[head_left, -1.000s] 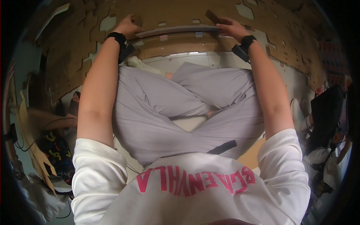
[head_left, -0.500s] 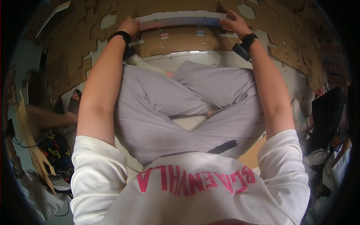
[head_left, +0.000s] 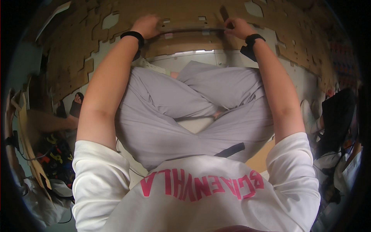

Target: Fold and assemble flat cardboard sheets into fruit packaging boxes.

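Both arms reach out to the far side, over a brown cardboard sheet (head_left: 185,45) with cut slots. A long thin strip (head_left: 193,29) stretches between my hands, seen nearly edge-on as a narrow dark line. My left hand (head_left: 148,26) has its fingers curled at the strip's left end; the fingertips are partly hidden. At the right end, my right hand (head_left: 240,28) pinches it between thumb and fingers. Small light slots (head_left: 201,18) show in the cardboard just beyond the strip. Each wrist wears a black band.
My crossed legs in grey trousers (head_left: 166,92) fill the middle. More cut cardboard (head_left: 73,73) spreads left and right across pale floor tiles. Another person's leg (head_left: 50,120) and a dark patterned bag or cloth (head_left: 54,160) lie at left. A shoe (head_left: 307,116) and dark-clothed leg show at right.
The strip has turned from showing its pale, blue and reddish face to nearly edge-on. My left hand has moved right and slightly away; my right hand has shifted slightly.
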Motion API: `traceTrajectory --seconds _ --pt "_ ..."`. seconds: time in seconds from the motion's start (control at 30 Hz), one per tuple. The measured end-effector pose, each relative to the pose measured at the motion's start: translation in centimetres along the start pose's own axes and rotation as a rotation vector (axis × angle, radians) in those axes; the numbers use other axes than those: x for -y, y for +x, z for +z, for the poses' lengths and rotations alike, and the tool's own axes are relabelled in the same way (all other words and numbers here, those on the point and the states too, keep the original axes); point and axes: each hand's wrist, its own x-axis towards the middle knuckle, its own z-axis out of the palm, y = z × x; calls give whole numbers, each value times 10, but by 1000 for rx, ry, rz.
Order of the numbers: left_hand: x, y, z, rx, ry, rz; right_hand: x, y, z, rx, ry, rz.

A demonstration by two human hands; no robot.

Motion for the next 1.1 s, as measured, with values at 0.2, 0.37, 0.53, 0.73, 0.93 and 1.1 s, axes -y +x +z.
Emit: traceTrajectory --seconds 0.2,0.37,0.53,0.73,0.93,1.1 --pt "-31 10 25 353 -36 116 32 -20 7 -145 -467 -17" --pt "-31 14 43 358 -87 52 46 -14 18 -110 -628 -206" --pt "-31 12 55 326 -135 57 35 -6 64 -42 -289 -357" --pt "-31 11 48 364 -224 50 17 4 74 90 -184 -303" --pt "-37 8 40 446 -275 17 25 1 75 200 -192 -186" --pt "-40 4 37 443 -256 16 29 -2 73 219 -242 -136"
